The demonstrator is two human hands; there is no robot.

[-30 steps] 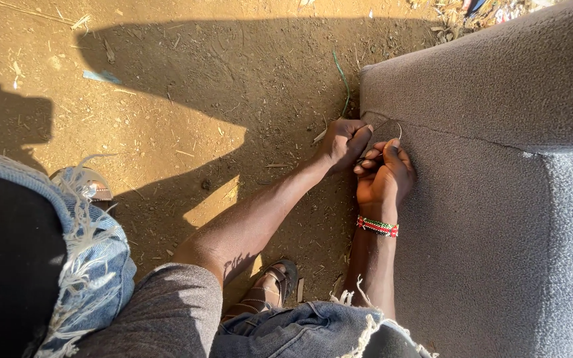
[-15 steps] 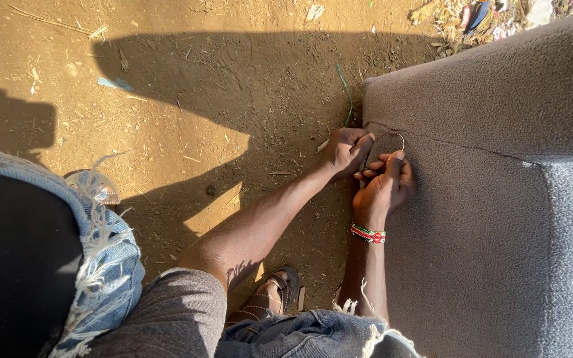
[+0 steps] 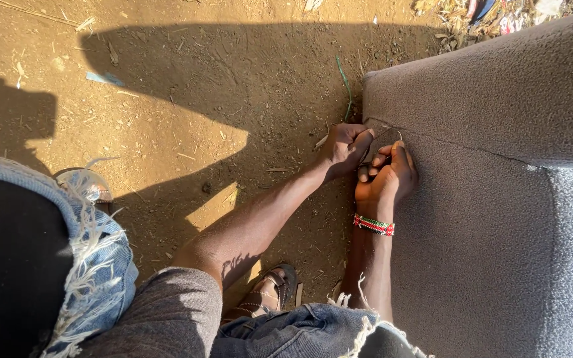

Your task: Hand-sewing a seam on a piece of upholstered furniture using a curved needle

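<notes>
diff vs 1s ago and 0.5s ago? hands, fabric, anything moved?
Barely anything. Both hands stay bunched at the seam of the grey fabric-covered furniture piece: left hand gripping its edge, right hand, with the red, green and white beaded wristband, pinching beside it. Nothing taken or released. A thin curved needle-like item by the fingers is unclear.

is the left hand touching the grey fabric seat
Touching. The head view shows the left hand closed on the corner edge of the grey fabric-covered seat at its seam, no gap visible, beside the right hand.
</notes>
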